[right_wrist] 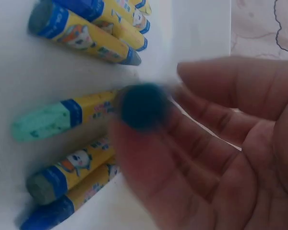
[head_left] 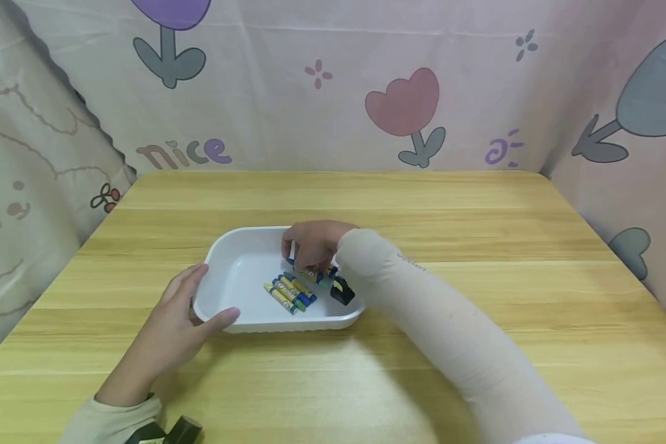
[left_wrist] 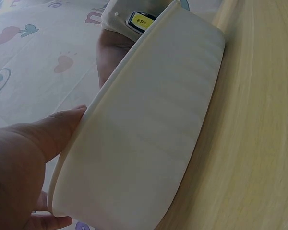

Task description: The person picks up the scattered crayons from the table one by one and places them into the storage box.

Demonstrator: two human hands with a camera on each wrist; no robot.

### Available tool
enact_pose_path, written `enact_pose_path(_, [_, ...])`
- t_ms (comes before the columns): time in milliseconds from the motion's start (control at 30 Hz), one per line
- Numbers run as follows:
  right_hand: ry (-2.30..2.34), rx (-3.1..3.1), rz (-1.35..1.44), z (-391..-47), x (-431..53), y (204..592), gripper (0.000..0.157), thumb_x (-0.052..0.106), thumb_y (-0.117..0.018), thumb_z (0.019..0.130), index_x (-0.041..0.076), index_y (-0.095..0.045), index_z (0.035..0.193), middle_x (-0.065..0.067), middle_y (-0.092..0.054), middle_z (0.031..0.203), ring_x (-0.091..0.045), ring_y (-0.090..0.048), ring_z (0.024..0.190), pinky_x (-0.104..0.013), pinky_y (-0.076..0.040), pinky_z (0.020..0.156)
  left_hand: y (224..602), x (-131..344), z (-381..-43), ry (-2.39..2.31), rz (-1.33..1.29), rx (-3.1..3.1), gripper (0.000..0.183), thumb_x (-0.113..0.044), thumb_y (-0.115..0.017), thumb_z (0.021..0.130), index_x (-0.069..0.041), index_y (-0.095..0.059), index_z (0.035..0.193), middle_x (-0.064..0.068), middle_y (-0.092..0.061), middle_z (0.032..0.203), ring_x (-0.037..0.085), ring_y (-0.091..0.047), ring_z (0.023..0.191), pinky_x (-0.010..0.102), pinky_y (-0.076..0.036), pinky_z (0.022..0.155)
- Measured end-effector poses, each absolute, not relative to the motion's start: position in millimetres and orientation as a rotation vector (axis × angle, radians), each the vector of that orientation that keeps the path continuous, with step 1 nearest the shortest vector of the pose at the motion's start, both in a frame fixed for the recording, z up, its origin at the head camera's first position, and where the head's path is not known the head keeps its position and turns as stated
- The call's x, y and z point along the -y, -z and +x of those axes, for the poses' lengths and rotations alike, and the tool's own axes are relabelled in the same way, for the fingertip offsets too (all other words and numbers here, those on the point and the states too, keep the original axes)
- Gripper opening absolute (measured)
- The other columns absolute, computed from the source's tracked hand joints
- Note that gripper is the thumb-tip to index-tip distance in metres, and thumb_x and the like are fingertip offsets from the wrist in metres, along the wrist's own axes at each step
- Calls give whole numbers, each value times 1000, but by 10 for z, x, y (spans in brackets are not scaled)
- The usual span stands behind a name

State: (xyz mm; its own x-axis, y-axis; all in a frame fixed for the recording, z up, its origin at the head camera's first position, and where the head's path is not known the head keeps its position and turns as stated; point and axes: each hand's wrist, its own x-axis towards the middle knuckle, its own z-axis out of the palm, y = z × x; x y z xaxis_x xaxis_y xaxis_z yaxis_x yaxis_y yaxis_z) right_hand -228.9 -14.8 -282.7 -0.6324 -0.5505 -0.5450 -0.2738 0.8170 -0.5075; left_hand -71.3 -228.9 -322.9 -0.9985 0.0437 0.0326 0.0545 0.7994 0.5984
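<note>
A white plastic tray (head_left: 238,277) stands on the wooden table with several crayons in it. My left hand (head_left: 174,320) grips the tray's left end, thumb over the front rim and fingers along the side; the left wrist view shows the tray's outer wall (left_wrist: 134,134) close up. Over the tray's right half, my right hand (head_left: 313,243) reaches down and pinches a crayon (right_wrist: 143,106), its dark teal end towards the camera and the rest hidden. Beside those fingers lie a mint green-tipped crayon (right_wrist: 43,122) and other yellow-wrapped crayons (right_wrist: 81,40).
The wooden table (head_left: 333,382) extends around the tray. A patterned cloth (head_left: 288,111) hangs behind and at both sides. Black wrist devices show at the right wrist (head_left: 341,291) and near the left sleeve (head_left: 183,430). The right forearm crosses over the tray's right end.
</note>
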Motion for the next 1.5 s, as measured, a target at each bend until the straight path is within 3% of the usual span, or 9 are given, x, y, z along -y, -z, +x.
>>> enact_pose_path(600, [804,-2333,-723,-2286,-273,2551,36,13,-62,95,8,-54,130,-8,-60,111,-23,-66,91,-29,-58,67,3210,2259,-710,1005,-72,2961,101,-47,-70,86,4,-14,153,27,-16,154,52,-31,132,68,-31,101])
enact_pose_path(833, [1013,-2477,-693,-2240,-739,2501,26,16,-64,94,10,-57,118,-8,-62,103,-23,-65,86,-31,-58,66,3218,2265,-707,988,-66,2955,101,-48,-69,87,4,-14,153,28,-16,154,53,-30,131,69,-30,100])
enact_pose_path(1067, [1219,-2637,-406,-2075,-1203,2698,34,22,-65,93,3,-54,119,-14,-59,107,-31,-66,84,-34,-59,64,3239,2273,-713,974,-78,2943,100,-48,-69,87,4,-15,152,29,-17,154,54,-31,130,70,-31,99])
enact_pose_path(1300, [1035,-2925,-342,-1791,-1641,2876,29,30,-63,94,5,-57,108,-11,-63,100,-25,-63,82,-37,-53,73,3254,2284,-709,994,-72,2940,100,-48,-69,87,4,-15,153,29,-17,154,54,-31,131,70,-32,98])
enact_pose_path(1500, [966,-3058,-313,-1504,-1961,2966,24,29,-63,94,5,-58,96,-7,-62,88,-21,-56,74,-34,-47,66,3235,2292,-718,983,-97,2914,100,-48,-71,86,5,-18,152,30,-21,152,55,-30,130,73,-29,97])
